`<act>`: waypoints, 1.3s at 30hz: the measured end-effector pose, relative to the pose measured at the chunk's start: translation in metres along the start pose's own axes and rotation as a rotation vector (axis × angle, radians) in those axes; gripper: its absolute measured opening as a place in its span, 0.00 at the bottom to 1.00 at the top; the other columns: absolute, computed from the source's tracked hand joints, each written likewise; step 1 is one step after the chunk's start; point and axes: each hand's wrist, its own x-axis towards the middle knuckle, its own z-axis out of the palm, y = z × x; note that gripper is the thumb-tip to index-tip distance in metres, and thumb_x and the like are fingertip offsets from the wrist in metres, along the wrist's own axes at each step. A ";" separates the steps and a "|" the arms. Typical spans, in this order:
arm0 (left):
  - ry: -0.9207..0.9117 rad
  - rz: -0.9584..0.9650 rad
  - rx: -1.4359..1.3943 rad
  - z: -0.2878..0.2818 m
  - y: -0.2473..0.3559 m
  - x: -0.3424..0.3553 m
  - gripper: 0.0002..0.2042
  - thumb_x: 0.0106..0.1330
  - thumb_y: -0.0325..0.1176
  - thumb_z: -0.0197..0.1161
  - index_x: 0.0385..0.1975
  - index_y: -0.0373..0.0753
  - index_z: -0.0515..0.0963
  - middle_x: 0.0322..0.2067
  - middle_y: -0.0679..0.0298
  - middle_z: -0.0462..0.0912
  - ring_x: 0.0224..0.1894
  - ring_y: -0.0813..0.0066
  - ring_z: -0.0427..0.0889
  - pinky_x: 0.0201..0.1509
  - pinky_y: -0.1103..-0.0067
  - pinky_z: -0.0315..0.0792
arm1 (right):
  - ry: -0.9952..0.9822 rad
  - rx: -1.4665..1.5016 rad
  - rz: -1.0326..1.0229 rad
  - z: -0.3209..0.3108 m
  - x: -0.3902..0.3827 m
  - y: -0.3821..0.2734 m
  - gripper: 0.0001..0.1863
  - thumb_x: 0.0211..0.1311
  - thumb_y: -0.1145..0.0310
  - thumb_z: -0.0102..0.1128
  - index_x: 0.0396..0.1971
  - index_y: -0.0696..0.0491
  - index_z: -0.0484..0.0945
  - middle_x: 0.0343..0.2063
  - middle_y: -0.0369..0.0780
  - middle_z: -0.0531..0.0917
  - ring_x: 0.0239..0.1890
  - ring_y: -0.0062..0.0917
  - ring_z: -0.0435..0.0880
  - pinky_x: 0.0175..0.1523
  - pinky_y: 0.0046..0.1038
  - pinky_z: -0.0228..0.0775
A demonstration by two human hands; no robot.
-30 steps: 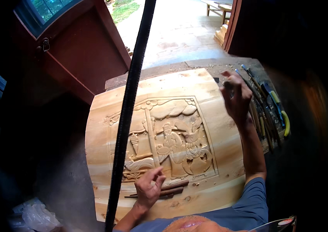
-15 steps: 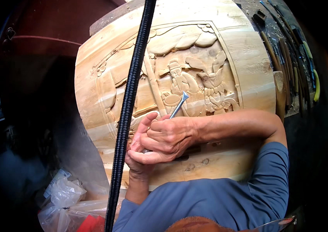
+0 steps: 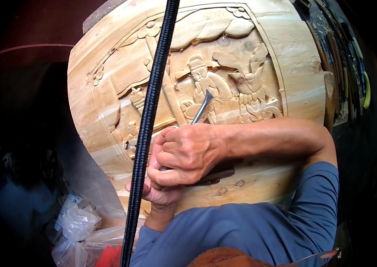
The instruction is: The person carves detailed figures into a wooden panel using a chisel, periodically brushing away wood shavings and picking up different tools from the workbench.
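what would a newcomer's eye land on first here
Probably the pale carved wooden panel filling the middle, with its robed figure in relief right of the black cord that slants across the view. Next, perhaps, the chisel just below that figure's face, its flared metal blade sticking out of the closed right hand, which partly covers the left hand.

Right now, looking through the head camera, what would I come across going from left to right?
Clear plastic bag, slanting black cord, the person's right hand closed around a chisel, the blue-grey right sleeve, then a curved yellow handle.
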 end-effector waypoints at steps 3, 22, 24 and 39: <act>-0.025 -0.004 -0.023 0.009 0.006 0.000 0.85 0.36 1.01 0.57 0.79 0.21 0.61 0.72 0.51 0.72 0.76 0.60 0.73 0.86 0.65 0.61 | -0.002 -0.006 0.023 -0.001 -0.001 -0.001 0.09 0.67 0.71 0.66 0.44 0.56 0.83 0.23 0.29 0.72 0.21 0.18 0.78 0.34 0.25 0.81; -0.162 0.037 0.133 0.008 0.019 0.009 0.87 0.41 1.01 0.54 0.83 0.17 0.53 0.77 0.48 0.70 0.81 0.59 0.68 0.90 0.64 0.56 | 0.084 -0.029 0.096 0.001 0.001 -0.004 0.08 0.65 0.72 0.67 0.43 0.55 0.83 0.23 0.31 0.72 0.21 0.18 0.77 0.32 0.26 0.80; -0.179 0.033 0.150 0.007 0.022 0.009 0.86 0.42 1.01 0.54 0.83 0.17 0.53 0.77 0.47 0.70 0.81 0.59 0.67 0.90 0.64 0.56 | 0.104 -0.013 0.110 0.002 0.002 -0.005 0.08 0.66 0.72 0.67 0.43 0.55 0.84 0.24 0.30 0.72 0.22 0.18 0.77 0.32 0.26 0.81; -0.204 0.102 0.270 0.000 0.037 0.009 0.67 0.66 0.91 0.43 0.78 0.21 0.64 0.72 0.51 0.75 0.75 0.65 0.73 0.82 0.67 0.63 | 0.171 -0.020 0.188 0.001 0.009 -0.002 0.06 0.68 0.70 0.66 0.42 0.52 0.85 0.28 0.32 0.77 0.24 0.19 0.80 0.34 0.27 0.83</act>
